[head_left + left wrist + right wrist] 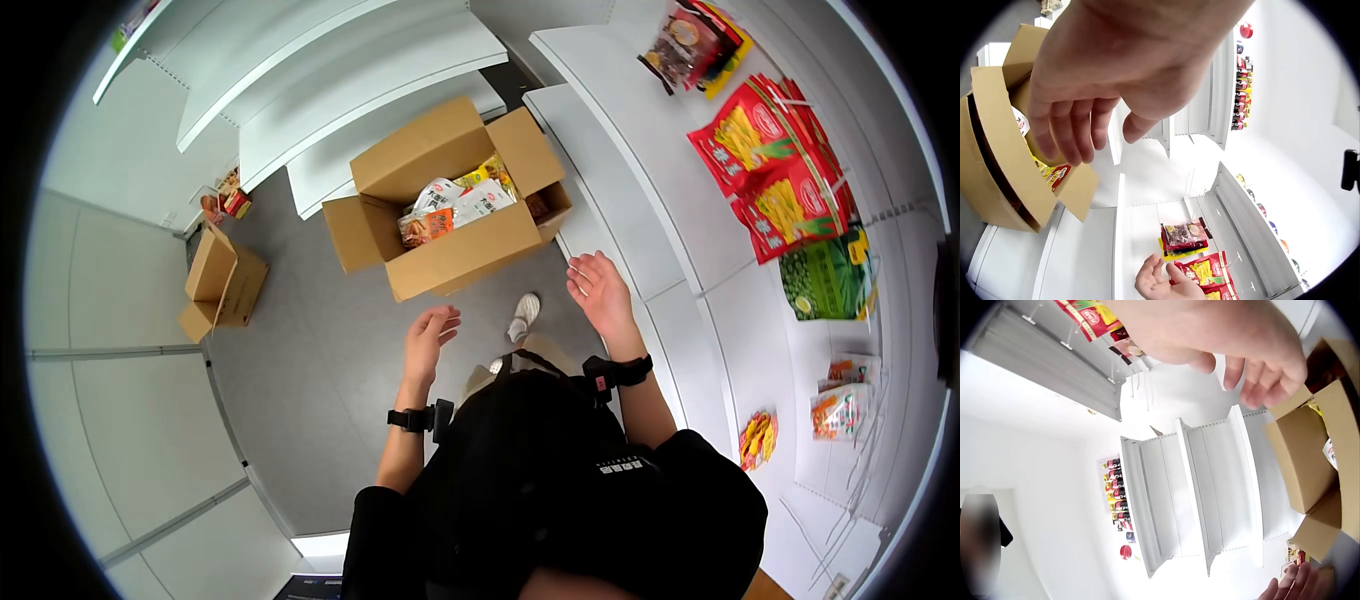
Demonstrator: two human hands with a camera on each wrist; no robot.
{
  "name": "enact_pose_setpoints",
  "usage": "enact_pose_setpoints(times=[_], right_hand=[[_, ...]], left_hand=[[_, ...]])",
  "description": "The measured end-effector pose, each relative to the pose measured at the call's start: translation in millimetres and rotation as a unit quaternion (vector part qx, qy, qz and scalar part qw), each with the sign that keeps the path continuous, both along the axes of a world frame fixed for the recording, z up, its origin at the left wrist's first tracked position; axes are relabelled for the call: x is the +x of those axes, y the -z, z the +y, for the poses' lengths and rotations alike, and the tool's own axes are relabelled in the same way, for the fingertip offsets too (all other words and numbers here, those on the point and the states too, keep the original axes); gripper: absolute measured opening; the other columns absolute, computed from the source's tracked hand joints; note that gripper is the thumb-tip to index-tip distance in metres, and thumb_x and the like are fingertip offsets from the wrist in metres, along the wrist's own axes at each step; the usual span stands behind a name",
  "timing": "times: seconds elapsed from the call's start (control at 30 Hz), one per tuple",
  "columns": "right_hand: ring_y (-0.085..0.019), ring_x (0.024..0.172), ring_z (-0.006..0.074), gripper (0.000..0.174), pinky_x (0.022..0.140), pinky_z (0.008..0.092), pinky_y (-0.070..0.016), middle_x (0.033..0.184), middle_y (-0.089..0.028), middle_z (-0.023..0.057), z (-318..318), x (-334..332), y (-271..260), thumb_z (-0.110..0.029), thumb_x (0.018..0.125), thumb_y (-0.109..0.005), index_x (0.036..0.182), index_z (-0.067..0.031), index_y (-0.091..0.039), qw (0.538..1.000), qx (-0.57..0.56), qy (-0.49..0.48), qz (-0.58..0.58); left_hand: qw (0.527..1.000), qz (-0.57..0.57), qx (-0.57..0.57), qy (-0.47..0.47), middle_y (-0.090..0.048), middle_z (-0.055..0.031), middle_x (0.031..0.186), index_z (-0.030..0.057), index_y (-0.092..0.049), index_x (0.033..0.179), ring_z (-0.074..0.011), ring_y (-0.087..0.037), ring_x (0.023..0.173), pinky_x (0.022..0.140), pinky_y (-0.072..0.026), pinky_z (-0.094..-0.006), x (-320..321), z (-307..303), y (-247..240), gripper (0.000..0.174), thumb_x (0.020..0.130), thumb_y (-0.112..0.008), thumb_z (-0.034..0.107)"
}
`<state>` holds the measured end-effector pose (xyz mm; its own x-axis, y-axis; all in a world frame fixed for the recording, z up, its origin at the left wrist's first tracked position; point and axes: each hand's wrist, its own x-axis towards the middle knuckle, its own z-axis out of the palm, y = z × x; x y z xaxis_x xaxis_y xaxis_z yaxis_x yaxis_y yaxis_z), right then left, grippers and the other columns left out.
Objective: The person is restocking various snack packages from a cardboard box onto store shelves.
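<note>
An open cardboard box (470, 255) with its flaps spread holds several snack bags, among them white pouches (483, 201), an orange bag (427, 228) and a yellow bag (488, 172). My left hand (430, 340) hangs just short of the box's near side, fingers loosely bent and holding nothing. In the left wrist view that hand overlaps the box, its fingers pointing down. To the right of the box, near the white shelf edge, my right hand (601, 292) is raised palm up with relaxed fingers and nothing in it. Both wrists wear black straps.
White shelves (370, 95) stand behind the box, and another shelf unit (640, 190) runs along the right. Red snack bags (765, 165), a green bag (822, 280) and a small yellow packet (758, 440) are on the right unit. A second open carton (240, 290) stands on the floor at left.
</note>
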<state>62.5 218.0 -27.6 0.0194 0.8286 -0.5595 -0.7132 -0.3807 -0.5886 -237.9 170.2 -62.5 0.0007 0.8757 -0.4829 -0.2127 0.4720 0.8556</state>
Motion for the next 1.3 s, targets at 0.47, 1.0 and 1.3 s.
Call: enact_pose_setpoints(times=[0.47, 1.0, 1.3], right_hand=[[-0.054, 0.097, 0.0199, 0.024, 0.086, 0.0344, -0.0444, 0.103, -0.058, 0.0086, 171, -6, 61, -0.029, 0.091, -0.055, 0.098, -0.0055, -0.053, 0.985, -0.085, -0.055, 0.143], [-0.055, 0.093, 0.0226, 0.02, 0.085, 0.0371, -0.0454, 0.102, -0.059, 0.0105, 166, -9, 34, -0.022, 0.088, -0.057, 0.095, -0.0039, -0.058, 0.965, -0.151, 0.163, 0.142], [-0.054, 0.093, 0.0218, 0.02, 0.085, 0.0365, -0.0455, 0.103, -0.058, 0.01, 149, -65, 32, -0.022, 0.089, -0.057, 0.094, -0.0033, -0.058, 0.943, -0.206, 0.244, 0.095]], left_hand=[[0.991, -0.007, -0.131, -0.011, -0.059, -0.0103, 0.114, 0.0014, -0.054, 0.116, -0.0219, -0.058, 0.104, 0.089, -0.0467, -0.0356, -28, 177, 49, 0.036, 0.092, -0.049, 0.028], [0.87, 0.284, -0.287, 0.283, -0.063, -0.0002, 0.085, 0.0094, -0.061, 0.108, -0.0109, -0.06, 0.062, 0.044, -0.0461, -0.0274, -130, 336, 331, 0.036, 0.083, -0.063, 0.035], [0.89, 0.271, -0.34, 0.14, -0.062, -0.0029, 0.086, 0.0093, -0.064, 0.095, -0.0164, -0.057, 0.076, 0.061, -0.0478, -0.0334, -155, 369, 383, 0.032, 0.08, -0.062, 0.038]])
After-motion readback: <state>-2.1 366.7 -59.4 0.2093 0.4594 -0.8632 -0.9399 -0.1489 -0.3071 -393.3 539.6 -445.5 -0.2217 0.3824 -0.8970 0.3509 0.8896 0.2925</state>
